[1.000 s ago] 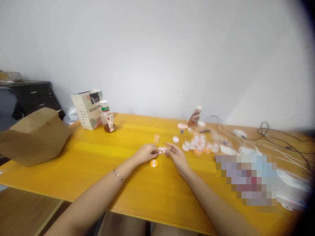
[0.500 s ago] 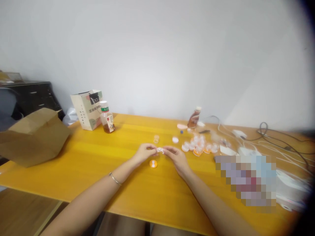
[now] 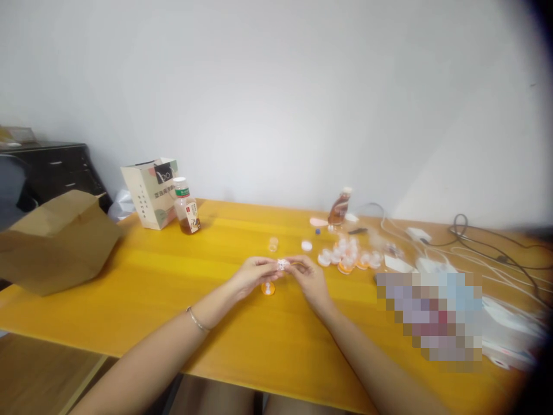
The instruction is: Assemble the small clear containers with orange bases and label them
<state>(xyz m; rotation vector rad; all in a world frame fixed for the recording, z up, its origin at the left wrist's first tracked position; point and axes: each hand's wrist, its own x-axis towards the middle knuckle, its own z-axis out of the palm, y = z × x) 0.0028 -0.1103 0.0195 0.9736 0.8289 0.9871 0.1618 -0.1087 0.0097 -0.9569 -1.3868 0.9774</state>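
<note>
Between my two hands is a small white piece with reddish marks (image 3: 283, 265), too blurred to name for sure. The fingertips of my left hand (image 3: 254, 276) pinch it from one side. From the other side my right hand (image 3: 309, 276) grips it between thumb and fingers. Just below my left fingers an orange round piece with a white centre (image 3: 268, 288) lies on the table, partly covered by them. A small clear cup (image 3: 273, 244) stands beyond my hands. Farther right is a flat white disc (image 3: 306, 246).
Several clear and orange round containers (image 3: 345, 253) cluster on the right of the wooden table (image 3: 259, 340). A brown bottle (image 3: 339, 206) stands behind them. Cables (image 3: 488, 248) tangle at far right. On the left are a labelled bottle (image 3: 187, 207), a printed bag (image 3: 151, 196) and a brown paper bag (image 3: 64, 242).
My left hand has shifted slightly right, closer to my right hand, and its fingers now overlap the orange round piece. The small white piece looks more bunched together between the fingertips.
</note>
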